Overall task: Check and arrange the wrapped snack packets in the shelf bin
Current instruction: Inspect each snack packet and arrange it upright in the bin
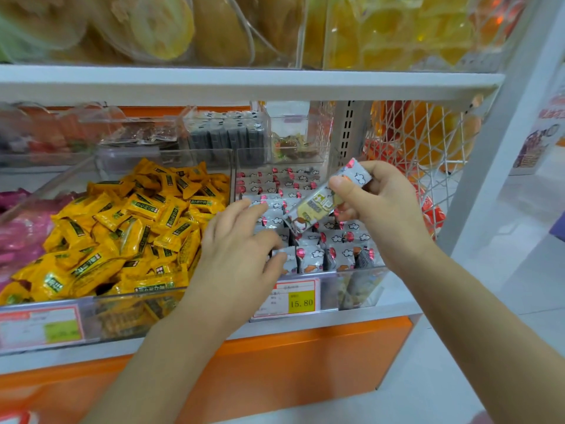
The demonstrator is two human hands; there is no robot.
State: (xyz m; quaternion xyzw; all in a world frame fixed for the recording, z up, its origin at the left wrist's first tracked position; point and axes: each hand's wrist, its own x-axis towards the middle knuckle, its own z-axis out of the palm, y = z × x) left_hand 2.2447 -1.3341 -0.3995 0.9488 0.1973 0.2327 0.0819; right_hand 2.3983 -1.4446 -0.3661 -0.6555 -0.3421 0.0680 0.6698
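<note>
Two grips work over one clear shelf bin (360, 281) in the head view, the only view given. The right grip (382, 203) pinches a single wrapped packet (321, 203) between thumb and fingertips near its upper end. It holds the packet tilted above the rows, and the packet's lower end hangs down and left of that grip, clear of the stock beneath. The left grip (241, 237) lies low at the bin's front-left, fingers loosely spread and touching the standing packets (339, 255). One packet end shows by its thumb, but whether it is pinched I cannot tell. Below and between the two grips the packets stand on edge in rows running back to the rear wall. Further left of the left grip a neighbouring bin holds loose yellow packets (128, 228), and just below it a price label (293, 298) sits on the bin front. The step in hand looks like checking the lifted packet. To do it well, I judge, turn it so both faces and the seals can be read, and keep the pinch light so the wrapper is not crushed. Let the left grip part a row and hold a gap, so the packet slides back upright, facing as its neighbours do, without tipping them.
</note>
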